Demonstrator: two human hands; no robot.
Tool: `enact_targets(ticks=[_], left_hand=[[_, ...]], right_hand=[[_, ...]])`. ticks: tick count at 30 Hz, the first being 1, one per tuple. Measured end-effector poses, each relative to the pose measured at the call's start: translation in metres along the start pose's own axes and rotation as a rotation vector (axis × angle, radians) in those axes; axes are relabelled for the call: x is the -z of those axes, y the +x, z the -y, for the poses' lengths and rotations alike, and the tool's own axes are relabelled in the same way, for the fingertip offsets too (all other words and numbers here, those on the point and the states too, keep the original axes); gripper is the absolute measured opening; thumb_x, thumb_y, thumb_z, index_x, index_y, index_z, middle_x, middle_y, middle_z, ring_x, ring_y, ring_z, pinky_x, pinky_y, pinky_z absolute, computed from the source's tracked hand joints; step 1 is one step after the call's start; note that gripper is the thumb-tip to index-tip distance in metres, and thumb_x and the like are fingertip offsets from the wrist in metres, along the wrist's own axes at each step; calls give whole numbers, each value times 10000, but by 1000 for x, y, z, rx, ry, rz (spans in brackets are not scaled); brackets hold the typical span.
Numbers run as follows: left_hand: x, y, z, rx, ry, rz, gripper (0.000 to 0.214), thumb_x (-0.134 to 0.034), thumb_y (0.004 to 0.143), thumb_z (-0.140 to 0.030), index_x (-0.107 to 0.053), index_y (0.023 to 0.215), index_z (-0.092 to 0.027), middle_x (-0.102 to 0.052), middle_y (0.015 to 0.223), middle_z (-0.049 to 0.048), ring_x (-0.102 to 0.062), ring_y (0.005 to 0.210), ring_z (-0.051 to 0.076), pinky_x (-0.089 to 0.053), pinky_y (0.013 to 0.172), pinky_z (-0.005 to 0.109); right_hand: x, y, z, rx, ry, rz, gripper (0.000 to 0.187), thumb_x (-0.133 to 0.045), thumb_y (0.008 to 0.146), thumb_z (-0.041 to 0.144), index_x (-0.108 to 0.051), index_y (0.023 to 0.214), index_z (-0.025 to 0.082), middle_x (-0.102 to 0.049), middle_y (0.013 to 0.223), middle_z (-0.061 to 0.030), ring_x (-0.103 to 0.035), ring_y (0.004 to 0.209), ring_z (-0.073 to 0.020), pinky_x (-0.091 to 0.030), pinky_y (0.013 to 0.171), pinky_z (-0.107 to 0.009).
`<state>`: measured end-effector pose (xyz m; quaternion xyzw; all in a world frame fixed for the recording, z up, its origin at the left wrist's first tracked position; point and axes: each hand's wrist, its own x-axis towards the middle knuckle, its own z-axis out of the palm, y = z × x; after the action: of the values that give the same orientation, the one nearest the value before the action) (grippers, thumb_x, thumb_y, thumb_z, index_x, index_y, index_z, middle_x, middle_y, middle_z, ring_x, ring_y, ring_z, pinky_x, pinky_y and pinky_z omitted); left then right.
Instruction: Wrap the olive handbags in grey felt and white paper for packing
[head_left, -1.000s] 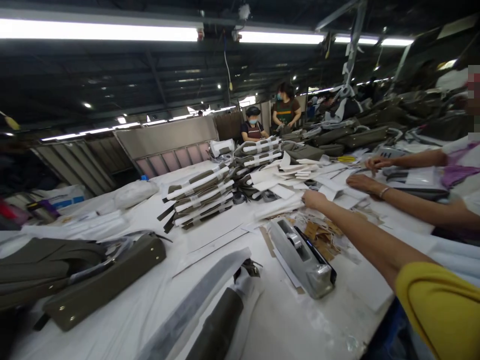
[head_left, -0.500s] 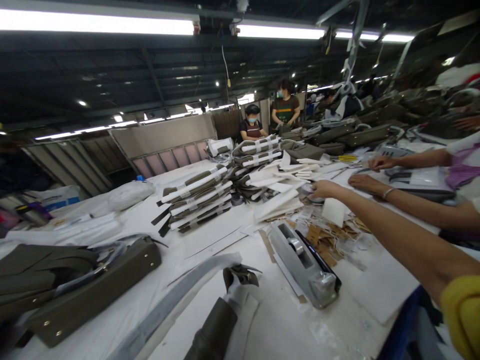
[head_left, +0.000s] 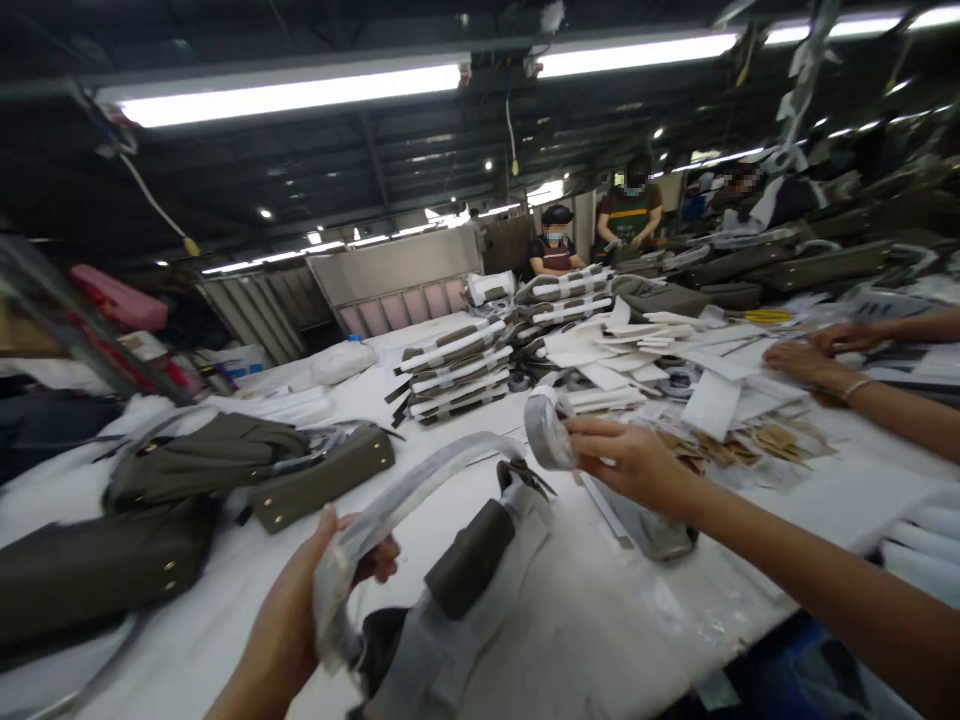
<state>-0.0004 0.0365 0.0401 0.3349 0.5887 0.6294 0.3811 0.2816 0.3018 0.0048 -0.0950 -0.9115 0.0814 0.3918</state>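
My left hand [head_left: 300, 590] is wrapped round the lower part of a curved bag handle [head_left: 420, 470] covered in pale plastic film. This handle arches over the white table from a dark olive bag [head_left: 469, 560], partly sheathed in white wrapping. With thumb and fingers, my right hand [head_left: 637, 462] grips the edge of a roll of clear tape [head_left: 546, 430], held above the table near the handle's far end. Below my right hand and forearm, a grey tape dispenser [head_left: 656, 535] is partly hidden.
Olive bags [head_left: 322, 475] lie on the left. Beyond my right hand are a stack of wrapped pieces [head_left: 461, 375], white sheets [head_left: 600, 350] and brown paper tags [head_left: 776, 440]. A co-worker's hands [head_left: 806, 360] are at the right; two people stand farther back.
My left hand has come into view and taken hold of the handle. My right hand has drawn back from the pile with the tape roll. The view has swung left.
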Motion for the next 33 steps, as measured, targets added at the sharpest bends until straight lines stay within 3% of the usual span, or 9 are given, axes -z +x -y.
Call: enact_targets(ticks=[3,9,13,17,22,25,30,31,33], left_hand=[[1,-1,-11,46,8,110,599,-477,897,-640,-715,821,-96,-685,745,117,-616,684,208,-509,686,331],[-3,-5,-28,23,166,203,595,-410,927,-648,-727,1029,-155,-721,1056,126,-657,943,252,-519,838,349],[-4,-8,-33,55,210,202,675,-370,892,-732,-741,1033,-186,-729,1034,96,-669,925,261,-516,881,384],[-3,-8,-40,43,296,177,670,-445,851,-751,-748,911,-157,-729,889,81,-664,823,245,-524,838,376],[-4,-4,-50,-1,366,246,578,-533,853,-683,-747,928,-151,-720,839,71,-639,838,225,-499,871,355],[-9,-6,-52,-31,320,282,460,-649,821,-600,-748,977,-180,-720,861,66,-637,829,211,-507,806,309],[-13,-8,-46,16,174,248,393,-689,820,-531,-740,959,-167,-720,881,80,-635,766,177,-502,699,239],[-12,-6,-44,14,143,220,378,-691,821,-523,-737,946,-169,-720,878,77,-636,760,173,-504,698,234],[-12,-1,-41,-4,84,144,355,-700,818,-513,-731,913,-173,-719,862,65,-635,739,159,-508,695,224]], right_hand=[[-33,-14,39,209,-92,5,267,-560,919,117,-719,1102,229,-726,1162,-60,-711,972,-173,-554,814,-253],[-68,-10,95,429,-245,37,329,-475,923,51,-692,1124,194,-696,1236,-50,-695,823,-167,-519,659,-290],[-81,9,116,408,-258,-42,307,-494,924,59,-683,1129,188,-689,1250,-47,-685,902,-176,-508,735,-307],[-91,24,128,352,-266,-116,293,-510,922,74,-688,1112,210,-700,1230,-34,-686,862,-159,-492,733,-297],[-99,35,141,292,-262,-142,300,-524,901,72,-700,1094,221,-711,1205,-40,-688,798,-152,-489,693,-284],[-102,37,145,267,-239,-140,294,-531,916,101,-697,1125,225,-706,1211,-67,-698,824,-165,-518,713,-288],[-93,19,128,335,89,-141,296,-531,973,207,-634,1251,225,-685,1248,-66,-686,1012,-147,-552,876,-256],[-89,12,118,285,154,-173,288,-526,979,217,-635,1245,220,-687,1238,-69,-673,1051,-144,-541,922,-257],[-80,-1,91,55,177,-245,247,-504,989,235,-666,1172,208,-709,1164,-76,-663,1073,-157,-525,974,-294]])
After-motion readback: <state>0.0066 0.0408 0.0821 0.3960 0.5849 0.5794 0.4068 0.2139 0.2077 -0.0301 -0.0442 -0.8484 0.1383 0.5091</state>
